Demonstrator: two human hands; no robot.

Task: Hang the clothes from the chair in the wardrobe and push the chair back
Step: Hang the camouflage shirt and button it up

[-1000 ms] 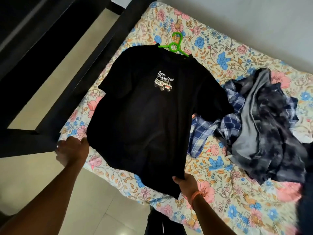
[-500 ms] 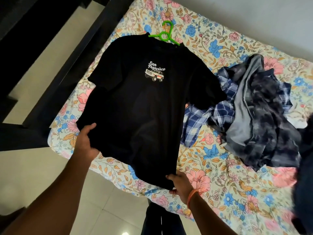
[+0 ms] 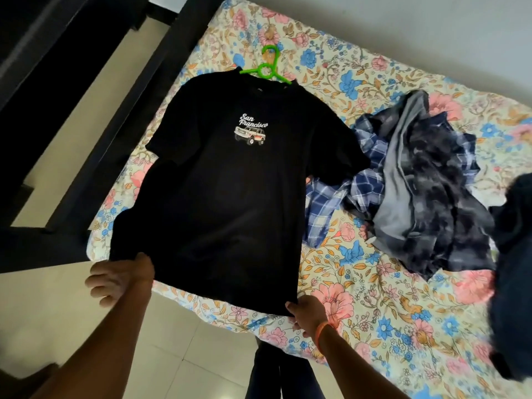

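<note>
A black T-shirt (image 3: 230, 197) with a small car print lies spread flat on the floral bed (image 3: 388, 312). A green hanger (image 3: 266, 69) sticks out of its neck at the far end. My left hand (image 3: 121, 279) grips the shirt's near left hem corner, fingers curled. My right hand (image 3: 309, 312), with an orange wristband, pinches the near right hem corner. No chair or wardrobe can be made out.
A heap of clothes (image 3: 426, 197), blue plaid, grey and dark mottled, lies on the bed to the right of the shirt. More dark cloth (image 3: 515, 269) hangs at the right edge. The black bed frame (image 3: 95, 156) runs along the left, with pale tiled floor (image 3: 187, 355) below.
My left hand slid from the shirt's left side down to its near left hem corner. The right hand kept its hold on the right corner. The shirt lies flatter.
</note>
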